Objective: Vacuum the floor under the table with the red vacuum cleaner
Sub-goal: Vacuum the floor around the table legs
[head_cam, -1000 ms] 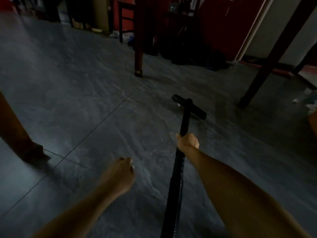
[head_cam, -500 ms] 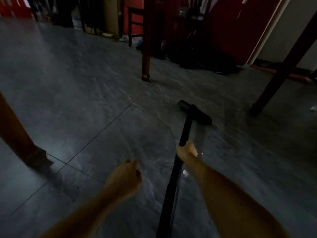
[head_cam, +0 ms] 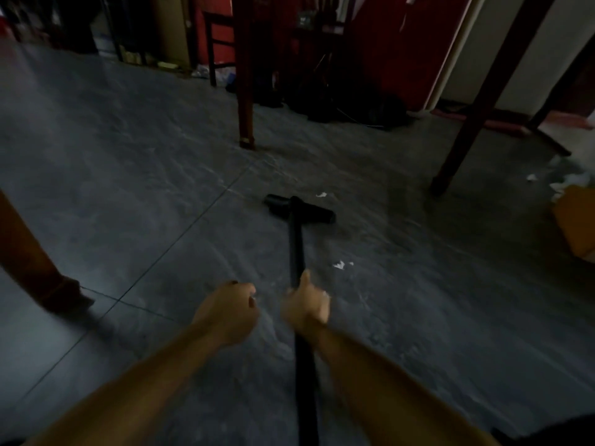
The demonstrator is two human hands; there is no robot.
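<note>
Open floor (head_cam: 135, 175) lay ahead and to your left. A counter leg (head_cam: 245, 91) stood beyond the nozzle (head_cam: 301, 210), another leg (head_cam: 476, 101) slanted at the right, and a third (head_cam: 30, 259) stood near left. Paper scraps (head_cam: 338, 264) lay beside the wand (head_cam: 297, 246); a box (head_cam: 576, 223) blocked the far right.

Dimly lit room with a grey tiled floor (head_cam: 135, 175). Wooden table legs (head_cam: 245, 91) stand on it; a red door (head_cam: 396, 49) and pale wall (head_cam: 502, 59) close the far side. Paper scraps (head_cam: 338, 264) lie scattered.
</note>
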